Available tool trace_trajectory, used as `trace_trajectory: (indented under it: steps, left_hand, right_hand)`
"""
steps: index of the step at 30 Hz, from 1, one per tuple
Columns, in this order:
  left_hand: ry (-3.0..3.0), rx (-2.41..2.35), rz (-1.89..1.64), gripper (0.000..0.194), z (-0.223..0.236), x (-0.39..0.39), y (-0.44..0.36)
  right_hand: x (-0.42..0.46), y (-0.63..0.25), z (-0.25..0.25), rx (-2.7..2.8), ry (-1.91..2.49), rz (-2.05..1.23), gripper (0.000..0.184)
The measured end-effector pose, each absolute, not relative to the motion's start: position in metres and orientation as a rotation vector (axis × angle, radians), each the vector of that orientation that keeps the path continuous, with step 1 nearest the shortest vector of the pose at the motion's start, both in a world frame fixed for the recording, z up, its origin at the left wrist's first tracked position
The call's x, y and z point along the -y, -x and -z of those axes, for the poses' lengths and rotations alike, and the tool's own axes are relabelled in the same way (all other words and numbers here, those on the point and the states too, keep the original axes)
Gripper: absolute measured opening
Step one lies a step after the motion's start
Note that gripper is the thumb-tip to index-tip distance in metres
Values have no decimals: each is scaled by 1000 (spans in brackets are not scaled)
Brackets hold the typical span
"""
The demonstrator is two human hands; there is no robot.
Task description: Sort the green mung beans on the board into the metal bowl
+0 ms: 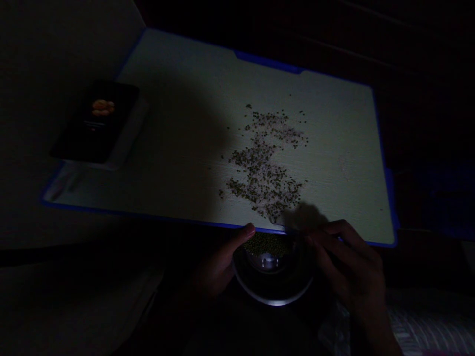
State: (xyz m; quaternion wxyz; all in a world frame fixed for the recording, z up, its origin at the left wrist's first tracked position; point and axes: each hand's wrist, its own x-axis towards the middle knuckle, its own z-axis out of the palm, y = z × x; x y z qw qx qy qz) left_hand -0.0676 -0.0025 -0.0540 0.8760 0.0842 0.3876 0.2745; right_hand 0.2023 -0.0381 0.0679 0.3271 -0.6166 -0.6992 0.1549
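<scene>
A pile of small green beans mixed with white grains (265, 173) lies spread over the middle of a pale board with a blue rim (178, 148). Below the board's near edge is a shiny metal bowl (276, 300) with more green beans (267, 244) inside. My left hand (226, 259) grips the bowl's left side, thumb up by the rim and board edge; its other fingers are mostly hidden. At the near edge, right of the bowl, my right hand (345, 259) is closed in a pinch. Something thin and dark seems to extend from its fingertips toward the pile; the dimness hides its kind.
On the board's left end rests a black-topped, box-like block (100, 123) with an orange picture on it. Striped cloth (426, 329) lies at the lower right. A dark blue object (452, 198) shows faintly at the right. The surroundings are very dark.
</scene>
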Motion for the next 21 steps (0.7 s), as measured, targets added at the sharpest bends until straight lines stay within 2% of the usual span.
trace_trajectory:
  steps: [8,15,21]
  left_hand:
    - [-264,-860,-565,46,52,1,67]
    - [-327,-855,-617,48,48,4,74]
    - [-274,-834,-612,47,51,2,70]
  right_hand:
    - [35,-210,-69,1653,1802,-317,13]
    - [36,-205,-69,1760,1670,-397,23]
    - [39,-206,-69,1816,1650,-404,22]
